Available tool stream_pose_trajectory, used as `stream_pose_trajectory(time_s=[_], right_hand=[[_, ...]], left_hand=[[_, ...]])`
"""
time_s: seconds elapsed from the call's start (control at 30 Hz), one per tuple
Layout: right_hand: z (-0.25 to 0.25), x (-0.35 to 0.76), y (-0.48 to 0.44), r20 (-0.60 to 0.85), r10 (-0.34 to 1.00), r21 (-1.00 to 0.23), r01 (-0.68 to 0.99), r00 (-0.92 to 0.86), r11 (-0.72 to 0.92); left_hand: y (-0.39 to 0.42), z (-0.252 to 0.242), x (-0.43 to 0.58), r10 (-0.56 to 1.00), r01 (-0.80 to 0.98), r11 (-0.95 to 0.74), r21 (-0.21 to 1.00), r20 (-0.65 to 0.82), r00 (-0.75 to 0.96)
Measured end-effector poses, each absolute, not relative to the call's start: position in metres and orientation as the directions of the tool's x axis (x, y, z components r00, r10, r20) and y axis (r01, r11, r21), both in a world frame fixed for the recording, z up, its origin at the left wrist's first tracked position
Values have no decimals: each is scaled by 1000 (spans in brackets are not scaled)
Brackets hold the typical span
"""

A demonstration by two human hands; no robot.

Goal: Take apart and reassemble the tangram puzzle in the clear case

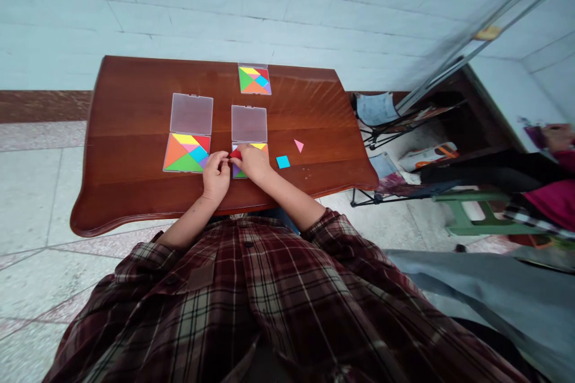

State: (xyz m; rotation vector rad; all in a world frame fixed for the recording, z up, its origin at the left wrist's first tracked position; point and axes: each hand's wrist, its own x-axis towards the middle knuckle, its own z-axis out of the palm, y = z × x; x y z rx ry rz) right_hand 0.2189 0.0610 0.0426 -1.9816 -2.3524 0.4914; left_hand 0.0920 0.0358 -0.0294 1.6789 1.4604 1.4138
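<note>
My right hand (252,161) pinched a red piece (235,154) over the left part of the open middle case (249,124). Left hand (217,176) curled just beside; couldn't tell if gripping. Blue square (283,161), pink triangle (299,145) lay on the table (314,114), right of case.

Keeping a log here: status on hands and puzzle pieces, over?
Right hand holding red piece at nearer middle case; left hand close by. Blue square and pink triangle loose on table. Right hand partly hides case.

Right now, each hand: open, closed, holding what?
Left hand: curled; whether it holds anything cannot be told.
Right hand: closed, holding a red piece.
</note>
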Motion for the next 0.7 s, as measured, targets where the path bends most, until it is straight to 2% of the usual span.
stream_pose_trajectory(time_s=[0.4,0.7], right_hand=[[44,216,64,-195,963,-199,969,-184,145],[56,214,75,-309,907,-170,955,-286,243]], left_hand=[[36,-30,91,916,403,-316,859,388,-107],[35,-26,92,903,424,-344,838,419,-96]])
